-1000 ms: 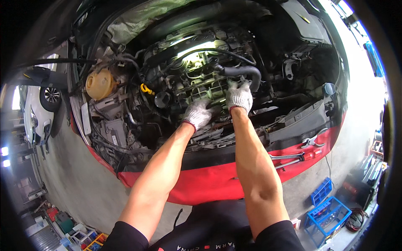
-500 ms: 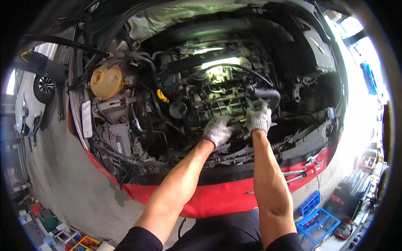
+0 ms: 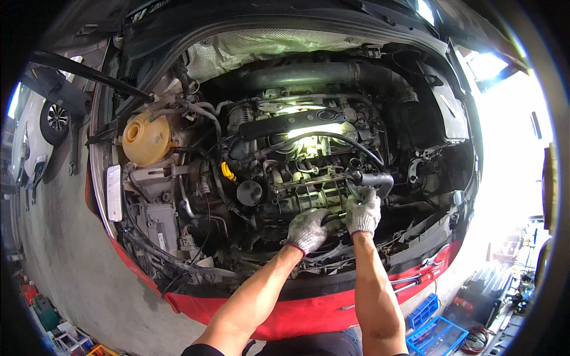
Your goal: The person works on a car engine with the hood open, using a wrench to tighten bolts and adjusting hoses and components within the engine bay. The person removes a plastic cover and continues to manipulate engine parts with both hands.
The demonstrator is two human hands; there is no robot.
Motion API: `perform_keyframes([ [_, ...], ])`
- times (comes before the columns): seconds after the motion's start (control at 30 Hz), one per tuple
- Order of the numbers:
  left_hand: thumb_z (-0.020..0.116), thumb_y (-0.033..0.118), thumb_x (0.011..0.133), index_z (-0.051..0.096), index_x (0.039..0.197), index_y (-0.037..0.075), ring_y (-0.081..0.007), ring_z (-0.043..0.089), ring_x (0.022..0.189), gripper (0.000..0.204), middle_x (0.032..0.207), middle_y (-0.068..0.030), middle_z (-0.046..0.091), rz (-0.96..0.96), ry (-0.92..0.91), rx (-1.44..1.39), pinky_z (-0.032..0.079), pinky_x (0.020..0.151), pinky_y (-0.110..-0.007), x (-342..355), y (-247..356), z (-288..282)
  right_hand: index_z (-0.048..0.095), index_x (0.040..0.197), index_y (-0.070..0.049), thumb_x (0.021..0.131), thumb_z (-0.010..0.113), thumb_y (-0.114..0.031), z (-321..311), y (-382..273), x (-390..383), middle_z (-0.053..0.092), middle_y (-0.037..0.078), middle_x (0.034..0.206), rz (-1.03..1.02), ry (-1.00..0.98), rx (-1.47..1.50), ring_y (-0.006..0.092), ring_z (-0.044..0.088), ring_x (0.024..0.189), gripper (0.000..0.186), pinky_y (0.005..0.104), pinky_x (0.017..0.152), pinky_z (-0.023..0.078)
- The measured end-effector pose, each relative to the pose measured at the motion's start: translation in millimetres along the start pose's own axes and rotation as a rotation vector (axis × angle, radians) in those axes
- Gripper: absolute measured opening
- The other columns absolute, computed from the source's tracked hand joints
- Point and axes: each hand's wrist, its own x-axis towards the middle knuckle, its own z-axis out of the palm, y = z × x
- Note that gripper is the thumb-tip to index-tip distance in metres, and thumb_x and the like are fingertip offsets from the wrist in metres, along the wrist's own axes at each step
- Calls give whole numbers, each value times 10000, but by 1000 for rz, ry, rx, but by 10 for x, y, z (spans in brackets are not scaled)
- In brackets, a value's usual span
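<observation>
Both my hands wear whitish knit gloves with dark red cuffs and reach into the front of an open engine bay. My right hand (image 3: 363,215) is closed just below the bent black hose (image 3: 376,178), beside the engine's ribbed plastic part (image 3: 317,199). What its fingers grip is hidden. Close by on the left, my left hand (image 3: 309,230) lies at the lower edge of that ribbed part. Its fingers are bent toward the right hand, and whatever they hold cannot be made out. A thin black hose (image 3: 320,135) arches over the lit engine top.
At left are a yellowish coolant tank (image 3: 145,139), a yellow dipstick handle (image 3: 228,172) and a phone-like white slab (image 3: 114,193). Wrenches (image 3: 409,282) lie on the red front edge (image 3: 267,314). Blue crates (image 3: 436,336) stand on the floor at right; a white car (image 3: 35,136) is beyond.
My view has shifted, so the engine bay and hands sit lower in the picture. Both hands stay at nearly the same spot on the engine, the right one still by the bent hose.
</observation>
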Motion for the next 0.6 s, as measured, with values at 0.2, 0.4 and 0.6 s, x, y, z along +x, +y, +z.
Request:
perform_keyframes([
  [0.2,698,532,908,720,1249,169,-382,685,1064,499,1123,-189,724,42,32,4,538,915,-488,19,-110,47,656,1219,41,979,625,-459,-126,40,184,726,197,1060,535,-357,536,322,701,887,556,419,833,548],
  [0.4,690,512,920,709,1261,155,-390,679,1064,494,1118,-190,718,49,-25,-30,534,909,-497,29,-31,103,630,1222,22,931,662,-346,199,442,302,720,171,1124,247,-140,340,313,721,911,471,435,849,570],
  [0.6,704,521,916,727,1213,109,-378,692,1053,509,1109,-176,732,47,66,21,541,920,-472,7,-171,76,643,1223,-38,912,697,-480,-109,-104,18,704,264,1127,18,-172,24,409,692,1083,543,444,981,535],
])
